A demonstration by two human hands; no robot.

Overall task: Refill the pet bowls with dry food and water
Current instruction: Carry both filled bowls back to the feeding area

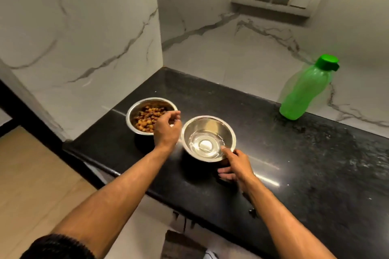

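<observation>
Left hand [167, 130] sits with fingers loosely curled, holding nothing, at the near-right rim of the round steel bowl of brown dry kibble [150, 114]. Right hand [234, 164] has its thumb on the near rim of the round steel bowl of water [208, 139], fingers seemingly tucked under. Both bowls sit side by side on the black granite counter [294, 164], green plastic bottle [307, 90] well off to the right.
</observation>
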